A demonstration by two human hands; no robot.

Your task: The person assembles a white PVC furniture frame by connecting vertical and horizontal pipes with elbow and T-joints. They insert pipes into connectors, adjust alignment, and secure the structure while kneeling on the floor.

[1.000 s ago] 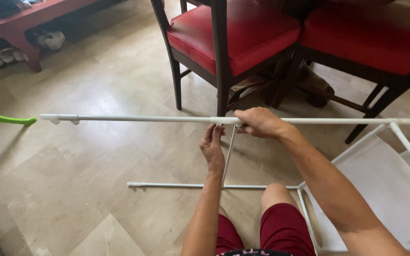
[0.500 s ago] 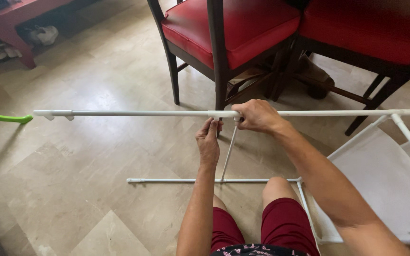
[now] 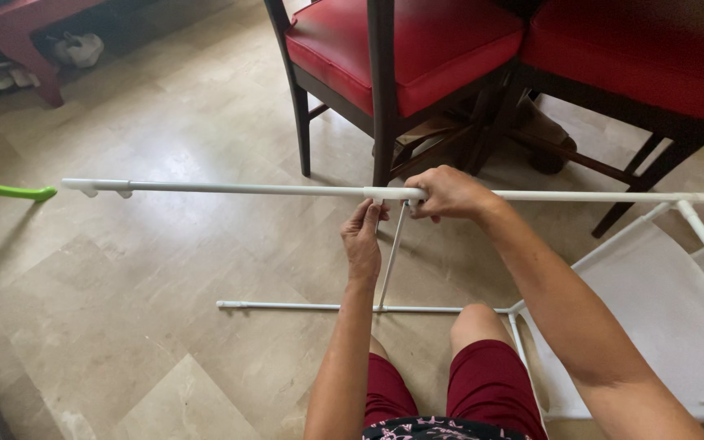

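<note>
I logged a long white metal rod (image 3: 246,188), smooth and round, lying level above the floor, with small white plastic clips near its left end. My right hand (image 3: 448,193) was clenched over the rod at its middle joint, where a thinner white upright tube (image 3: 391,257) met it. My left hand (image 3: 363,241) sat just below, its fingers pinched on the top of that upright tube. The tube ran down to a lower white crossbar (image 3: 303,306) resting on glossy beige marble tiles (image 3: 165,269). A white fabric panel (image 3: 653,318), stretched in the frame, lay to the right. Two dark wooden chairs with red padded seats (image 3: 417,45) stood beyond. My knees in maroon shorts (image 3: 482,391) showed below.
</note>
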